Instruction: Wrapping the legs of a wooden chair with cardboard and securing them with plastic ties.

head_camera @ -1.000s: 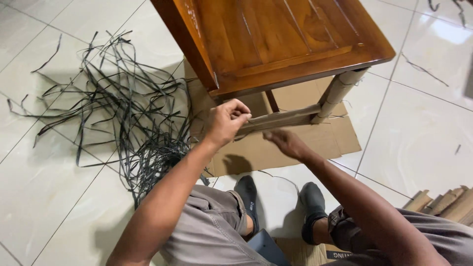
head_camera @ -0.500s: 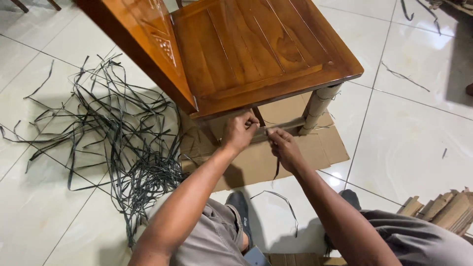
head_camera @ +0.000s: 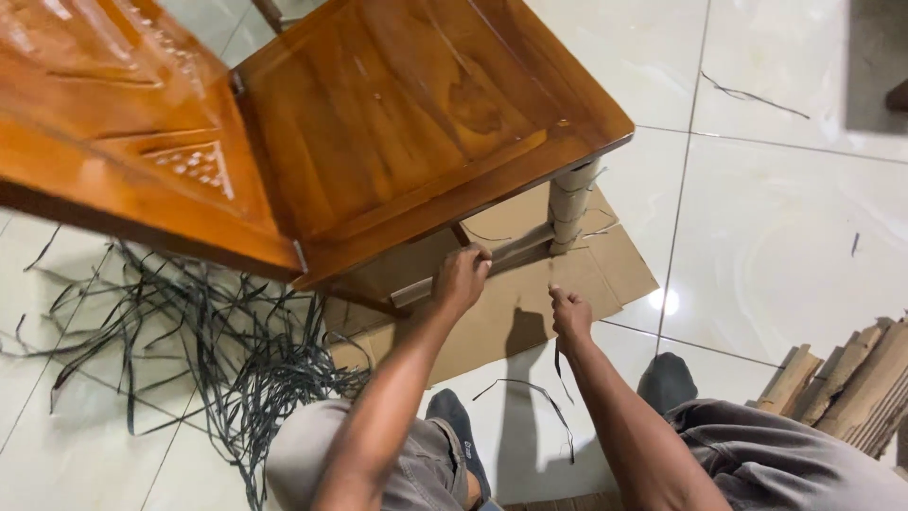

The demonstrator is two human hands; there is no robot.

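A polished brown wooden chair (head_camera: 397, 123) stands on a flat sheet of cardboard (head_camera: 605, 270). Its front leg (head_camera: 570, 203) and lower rail (head_camera: 501, 257) are wrapped in cardboard. My left hand (head_camera: 461, 277) grips the wrapped rail just under the seat edge. My right hand (head_camera: 570, 314) is a little lower and to the right, pinched on a thin black strap (head_camera: 558, 355) that hangs down from it, apart from the rail.
A tangle of loose black plastic straps (head_camera: 218, 350) lies on the white tiled floor (head_camera: 776, 218) at the left. Folded cardboard pieces (head_camera: 842, 383) are stacked at the right edge. My knees and dark socks are at the bottom.
The view has moved closer to the chair and tilted. My right hand has pulled away from the rail toward me with the black strap; my left hand stays on the rail.
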